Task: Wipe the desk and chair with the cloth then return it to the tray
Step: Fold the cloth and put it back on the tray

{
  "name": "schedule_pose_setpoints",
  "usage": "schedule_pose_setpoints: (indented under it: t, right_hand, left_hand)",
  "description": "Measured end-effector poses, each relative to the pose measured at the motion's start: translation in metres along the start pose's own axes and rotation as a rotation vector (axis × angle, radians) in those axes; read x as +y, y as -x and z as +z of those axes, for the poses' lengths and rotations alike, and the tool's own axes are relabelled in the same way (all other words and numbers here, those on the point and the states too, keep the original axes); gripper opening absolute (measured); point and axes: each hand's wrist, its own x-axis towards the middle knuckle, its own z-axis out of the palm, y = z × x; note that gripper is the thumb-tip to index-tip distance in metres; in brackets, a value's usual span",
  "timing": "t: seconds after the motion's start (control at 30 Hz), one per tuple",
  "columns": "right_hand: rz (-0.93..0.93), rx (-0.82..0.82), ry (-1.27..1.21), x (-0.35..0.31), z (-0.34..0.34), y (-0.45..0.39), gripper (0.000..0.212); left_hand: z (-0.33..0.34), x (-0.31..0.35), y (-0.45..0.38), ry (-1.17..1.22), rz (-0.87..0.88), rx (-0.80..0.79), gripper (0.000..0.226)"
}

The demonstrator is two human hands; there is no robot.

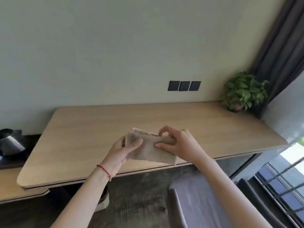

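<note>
A beige textured cloth [151, 149], folded, is held in the air just above the front part of the light wooden desk [92, 129]. My left hand [121, 152] grips its left end, thumb on top. My right hand [177, 143] pinches its right end with thumb and fingers. The grey chair [197, 195] stands below the desk's front edge at the lower right, partly hidden by my right forearm. A dark tray [14, 159] lies at the far left edge on a lower surface.
A potted green plant [243, 92] stands at the desk's far right corner by a dark curtain [283, 51]. A black kettle-like item [11, 142] sits on the tray. Three dark wall sockets [184, 85] are above the desk. A window [287, 183] is at the lower right.
</note>
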Motion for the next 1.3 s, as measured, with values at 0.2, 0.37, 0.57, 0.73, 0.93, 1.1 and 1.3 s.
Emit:
schedule_pose_setpoints:
  t: [0.2,0.37,0.57,0.73,0.93,1.1,1.3]
  right_hand:
    - [-0.276,-0.094,0.131,-0.04,0.047,-0.111,0.034]
    - [-0.254,-0.207,-0.2,-0.056,0.098,-0.195,0.026]
    - [-0.269,-0.391,-0.38,-0.087,0.161,-0.304,0.018]
    - [-0.281,-0.468,-0.424,-0.127,0.212,-0.377,0.022]
    - [-0.002,-0.524,-0.65,-0.175,0.305,-0.429,0.036]
    - [0.311,-0.458,-0.915,-0.21,0.385,-0.452,0.033]
    - [0.656,-0.465,-1.188,-0.234,0.496,-0.483,0.039]
  left_hand:
    - [-0.102,0.027,-0.043,-0.215,0.225,0.01,0.066]
    - [-0.184,0.046,-0.076,-0.311,0.253,0.038,0.022]
    - [-0.291,0.067,-0.116,-0.306,0.154,0.178,0.032]
    - [-0.363,0.084,-0.117,-0.226,0.156,0.364,0.054]
    - [-0.446,0.078,-0.119,-0.03,0.098,0.509,0.041]
    - [-0.531,0.067,-0.134,0.151,-0.001,0.527,0.051]
    - [-0.645,0.051,-0.163,0.005,-0.145,0.55,0.028]
